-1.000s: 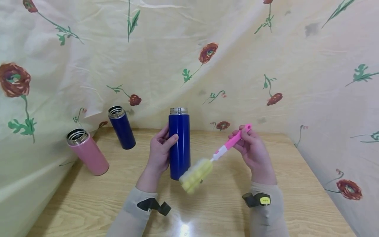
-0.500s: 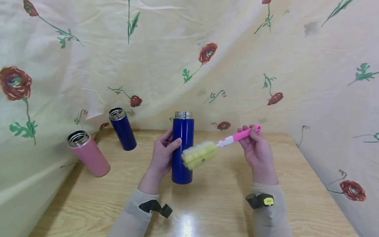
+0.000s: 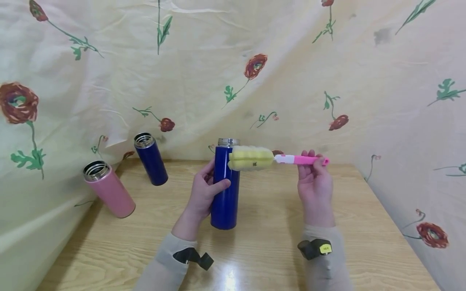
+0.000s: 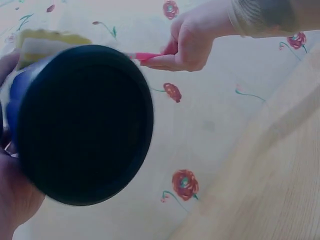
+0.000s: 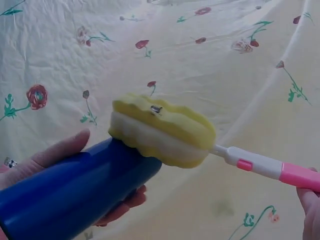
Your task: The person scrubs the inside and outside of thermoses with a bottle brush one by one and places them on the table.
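Note:
My left hand [image 3: 204, 192] grips a blue steel bottle [image 3: 224, 206] round its middle, holding it upright with its bare threaded neck at the top. The left wrist view looks up at the bottle's dark round base [image 4: 87, 125]. My right hand [image 3: 316, 190] pinches the pink end of a bottle brush [image 3: 251, 158] between thumb and fingers. Its yellow and white sponge head [image 5: 165, 130] lies level, pointing left, and overlaps the bottle's upper part just below the neck. A white section with a pink button [image 5: 245, 165] joins the sponge to the pink handle.
A pink bottle [image 3: 111, 192] and a shorter dark blue bottle [image 3: 151, 159], both lidless, stand on the left of the wooden table [image 3: 269, 250]. Flower-printed cloth [image 3: 204, 81] hangs behind and along both sides.
The brush head has swung up from beside the bottle's base to just below its neck, and the handle has turned from slanted to level. The held bottle has shifted slightly right and down.

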Available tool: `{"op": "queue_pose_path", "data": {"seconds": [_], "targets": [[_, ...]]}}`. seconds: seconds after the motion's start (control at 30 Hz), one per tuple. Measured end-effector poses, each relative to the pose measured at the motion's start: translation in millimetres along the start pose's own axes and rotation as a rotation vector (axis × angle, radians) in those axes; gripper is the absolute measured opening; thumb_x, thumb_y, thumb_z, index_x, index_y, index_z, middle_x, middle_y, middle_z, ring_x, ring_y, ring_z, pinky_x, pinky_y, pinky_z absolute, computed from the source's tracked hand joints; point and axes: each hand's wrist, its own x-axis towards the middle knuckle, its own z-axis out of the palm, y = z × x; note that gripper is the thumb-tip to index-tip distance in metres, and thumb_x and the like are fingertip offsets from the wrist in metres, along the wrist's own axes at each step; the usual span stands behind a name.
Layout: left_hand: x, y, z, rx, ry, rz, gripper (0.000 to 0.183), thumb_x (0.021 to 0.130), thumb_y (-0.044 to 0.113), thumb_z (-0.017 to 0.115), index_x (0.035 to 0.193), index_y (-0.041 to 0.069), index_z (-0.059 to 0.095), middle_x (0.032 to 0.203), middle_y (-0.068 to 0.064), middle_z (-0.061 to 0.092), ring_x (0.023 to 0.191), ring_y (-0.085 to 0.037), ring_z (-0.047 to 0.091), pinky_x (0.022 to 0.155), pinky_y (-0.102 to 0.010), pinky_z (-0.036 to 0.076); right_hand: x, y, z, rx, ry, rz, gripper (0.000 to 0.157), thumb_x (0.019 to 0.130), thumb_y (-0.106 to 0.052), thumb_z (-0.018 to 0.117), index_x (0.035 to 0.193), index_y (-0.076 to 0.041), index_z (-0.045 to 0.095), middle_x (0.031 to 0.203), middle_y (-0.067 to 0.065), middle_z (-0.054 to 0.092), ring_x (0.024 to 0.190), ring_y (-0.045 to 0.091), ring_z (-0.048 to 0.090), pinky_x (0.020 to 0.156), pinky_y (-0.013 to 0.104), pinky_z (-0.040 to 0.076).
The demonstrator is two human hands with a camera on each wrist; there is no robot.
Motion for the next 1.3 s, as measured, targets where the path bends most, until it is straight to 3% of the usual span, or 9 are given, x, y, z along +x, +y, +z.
{"op": "queue_pose_path", "data": {"seconds": [0.1,0.3,0.47,0.7,0.8,1.03,1.3], "targets": [[1.3,-0.6,-0.7,0.027,0.005,-0.001,0.085,0.086,0.013,0.084,0.162,0.010,0.047,0.138,-0.015,0.066,0.116,-0.025,0.070,0.094,-0.040,0.061,-1.2,1.6,2.0,0.019,0.023,-0.032,0.010,0.104,-0.009,0.066,0.111,-0.004,0.060,0.105,0.016,0.074,0.105,0.031,0.077,0.093,0.044,0.060],[3.2,-1.4,-1.6,0.006,-0.024,-0.025,0.087,0.088,0.009,0.083,0.165,0.010,0.043,0.143,-0.017,0.062,0.121,-0.025,0.068,0.098,-0.040,0.059,-4.8,-0.3,6.4,0.056,0.057,-0.091,0.017,0.101,-0.010,0.069,0.116,-0.005,0.061,0.111,0.014,0.076,0.108,0.030,0.077,0.094,0.045,0.060],[4.0,-1.9,-1.2,-0.035,-0.066,-0.023,0.089,0.087,0.005,0.082,0.165,0.008,0.040,0.145,-0.015,0.061,0.123,-0.025,0.066,0.102,-0.039,0.058,-6.2,-2.8,8.4,0.054,0.041,-0.086,0.017,0.102,-0.011,0.069,0.116,-0.005,0.061,0.112,0.013,0.076,0.104,0.031,0.078,0.094,0.044,0.060],[4.1,-2.4,-0.1,-0.060,-0.065,0.003,0.093,0.086,0.012,0.088,0.166,0.008,0.040,0.140,-0.011,0.064,0.121,-0.023,0.068,0.100,-0.039,0.059,-6.2,-2.3,9.6,0.062,0.041,-0.070,0.016,0.101,-0.009,0.070,0.114,-0.004,0.061,0.108,0.015,0.077,0.099,0.032,0.079,0.092,0.046,0.060],[4.2,-2.2,0.8,-0.062,-0.059,0.006,0.093,0.087,0.013,0.089,0.165,0.008,0.040,0.140,-0.012,0.065,0.121,-0.024,0.068,0.099,-0.039,0.059,-6.4,-2.1,9.4,0.062,0.027,-0.075,0.016,0.101,-0.009,0.070,0.114,-0.004,0.061,0.109,0.015,0.076,0.100,0.032,0.078,0.092,0.046,0.060],[3.4,-1.2,2.3,-0.043,-0.056,-0.029,0.103,0.087,0.012,0.089,0.171,0.022,0.030,0.160,-0.012,0.052,0.137,-0.027,0.059,0.109,-0.039,0.053,-8.8,-4.5,6.1,0.056,-0.050,-0.098,0.018,0.101,-0.011,0.069,0.115,-0.004,0.059,0.114,0.014,0.077,0.107,0.031,0.077,0.095,0.045,0.059],[2.7,-1.3,3.5,-0.010,-0.029,-0.025,0.102,0.084,0.012,0.091,0.169,0.016,0.035,0.151,-0.017,0.056,0.132,-0.027,0.062,0.108,-0.038,0.054,-7.5,-8.8,4.6,0.043,-0.066,-0.086,0.022,0.101,-0.009,0.070,0.119,-0.005,0.059,0.120,0.014,0.076,0.111,0.031,0.076,0.097,0.044,0.058]]}}
